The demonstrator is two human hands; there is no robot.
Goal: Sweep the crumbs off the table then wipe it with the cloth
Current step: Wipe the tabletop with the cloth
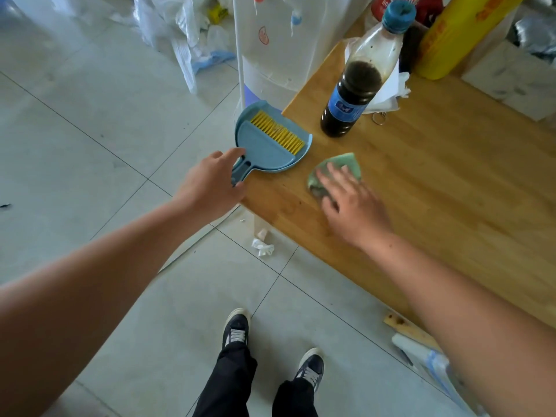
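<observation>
Grey floor tiles [90,115] fill the left side, and a wooden table [451,191] stands on the right. At the table's corner the left hand [207,188] is spread wide, with the handle of the blue dustpan [270,149] between its thumb and finger. A yellow brush [279,130] lies in the pan. Next, the right hand [352,203] lies flat on the green cloth [350,160], fingers straight. A dark bottle [352,94] stands behind it.

- A single head-worn, wide-angle view looks forward and steeply down from standing height.
- The wearer's shoes [237,329] sit at bottom centre, far below the lens.
- The table [436,206] fills the right half, close by; the floor [90,130] takes the left.
</observation>
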